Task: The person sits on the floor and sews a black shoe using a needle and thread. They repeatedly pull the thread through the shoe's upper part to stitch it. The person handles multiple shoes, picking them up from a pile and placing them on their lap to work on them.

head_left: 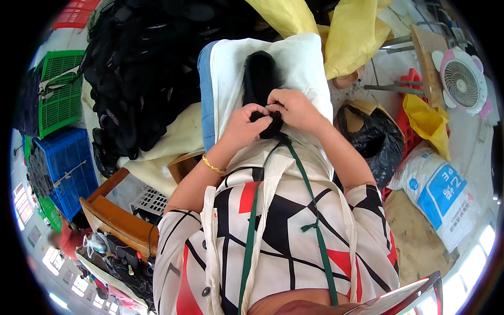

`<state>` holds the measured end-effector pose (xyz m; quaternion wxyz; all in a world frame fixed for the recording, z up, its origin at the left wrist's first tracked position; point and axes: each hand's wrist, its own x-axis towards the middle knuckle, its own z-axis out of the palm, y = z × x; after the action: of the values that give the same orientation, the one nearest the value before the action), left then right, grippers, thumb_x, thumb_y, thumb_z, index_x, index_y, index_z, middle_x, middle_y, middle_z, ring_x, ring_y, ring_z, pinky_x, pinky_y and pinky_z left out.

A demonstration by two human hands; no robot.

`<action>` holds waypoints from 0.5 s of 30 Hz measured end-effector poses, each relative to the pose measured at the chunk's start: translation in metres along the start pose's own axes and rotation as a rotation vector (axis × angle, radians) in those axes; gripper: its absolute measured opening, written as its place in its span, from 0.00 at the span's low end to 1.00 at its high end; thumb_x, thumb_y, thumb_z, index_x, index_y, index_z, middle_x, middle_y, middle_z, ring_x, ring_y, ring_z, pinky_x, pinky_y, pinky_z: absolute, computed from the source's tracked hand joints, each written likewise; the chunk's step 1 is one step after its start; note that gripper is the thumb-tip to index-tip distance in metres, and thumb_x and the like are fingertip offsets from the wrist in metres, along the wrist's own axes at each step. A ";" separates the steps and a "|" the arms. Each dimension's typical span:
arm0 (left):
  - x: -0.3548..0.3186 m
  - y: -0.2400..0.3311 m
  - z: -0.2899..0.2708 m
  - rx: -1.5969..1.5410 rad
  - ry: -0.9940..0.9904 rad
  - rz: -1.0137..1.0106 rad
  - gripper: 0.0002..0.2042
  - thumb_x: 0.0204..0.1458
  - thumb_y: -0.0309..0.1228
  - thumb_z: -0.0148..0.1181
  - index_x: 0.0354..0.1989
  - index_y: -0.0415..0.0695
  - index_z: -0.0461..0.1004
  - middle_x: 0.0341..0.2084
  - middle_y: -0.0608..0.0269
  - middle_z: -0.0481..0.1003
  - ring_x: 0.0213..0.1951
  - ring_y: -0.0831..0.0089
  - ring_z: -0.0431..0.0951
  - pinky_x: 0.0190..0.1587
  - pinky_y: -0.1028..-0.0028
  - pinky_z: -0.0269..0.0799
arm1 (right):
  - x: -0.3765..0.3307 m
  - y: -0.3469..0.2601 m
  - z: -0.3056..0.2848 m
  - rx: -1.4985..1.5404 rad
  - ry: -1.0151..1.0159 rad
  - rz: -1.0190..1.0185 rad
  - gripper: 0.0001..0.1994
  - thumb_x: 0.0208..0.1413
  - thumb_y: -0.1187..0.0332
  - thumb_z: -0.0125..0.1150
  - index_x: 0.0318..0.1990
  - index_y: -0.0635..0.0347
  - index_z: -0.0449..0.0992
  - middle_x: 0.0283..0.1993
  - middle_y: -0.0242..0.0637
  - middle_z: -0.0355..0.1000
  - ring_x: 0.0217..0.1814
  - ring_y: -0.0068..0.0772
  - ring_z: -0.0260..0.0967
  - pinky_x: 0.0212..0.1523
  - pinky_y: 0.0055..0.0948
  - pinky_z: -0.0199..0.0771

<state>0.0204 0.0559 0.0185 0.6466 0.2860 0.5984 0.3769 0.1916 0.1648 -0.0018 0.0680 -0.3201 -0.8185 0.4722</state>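
A long, soft black fabric piece [259, 73], shaped like a sock or slipper, lies on a white cloth [227, 79] over my lap. Its near end is bunched up between my hands. My left hand [245, 126] pinches this end from the left, thumb and fingers closed on the fabric. From the right, my right hand [295, 110] grips the same end, its fingertips almost touching those of the left. Whether something small is also between the fingertips cannot be made out. The far end rests flat, untouched.
A large heap of similar black pieces [142, 68] lies at the far left. Green [63, 89] and blue [68, 173] plastic baskets stand left, near a wooden drawer [115, 226]. Right are a yellow sack [349, 42], a black plastic bag [375, 139], a white sack [436, 191] and a fan [462, 79].
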 end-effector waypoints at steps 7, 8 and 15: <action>-0.009 -0.002 -0.026 0.406 -0.036 0.138 0.07 0.53 0.28 0.64 0.37 0.38 0.78 0.24 0.71 0.75 0.27 0.87 0.70 0.29 0.81 0.68 | -0.024 -0.018 0.029 0.800 0.080 0.374 0.06 0.62 0.70 0.59 0.38 0.63 0.77 0.32 0.25 0.73 0.35 0.17 0.70 0.37 0.20 0.72; -0.010 -0.003 -0.025 0.414 -0.024 0.150 0.07 0.53 0.28 0.64 0.37 0.38 0.78 0.25 0.71 0.76 0.28 0.87 0.71 0.30 0.81 0.69 | -0.027 -0.018 0.025 0.750 0.137 0.283 0.06 0.62 0.70 0.59 0.38 0.63 0.78 0.32 0.25 0.73 0.36 0.17 0.71 0.37 0.20 0.72; -0.013 -0.004 -0.014 0.375 0.006 0.220 0.11 0.50 0.30 0.64 0.37 0.36 0.80 0.29 0.56 0.80 0.32 0.74 0.78 0.39 0.74 0.74 | -0.034 -0.032 0.017 0.036 0.260 -0.189 0.02 0.53 0.71 0.65 0.32 0.57 0.79 0.28 0.38 0.73 0.33 0.42 0.71 0.36 0.33 0.72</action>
<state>0.0069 0.0416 0.0204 0.5352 0.4636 0.6251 0.3283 0.1968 0.1218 0.0214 0.2232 -0.2990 -0.8206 0.4329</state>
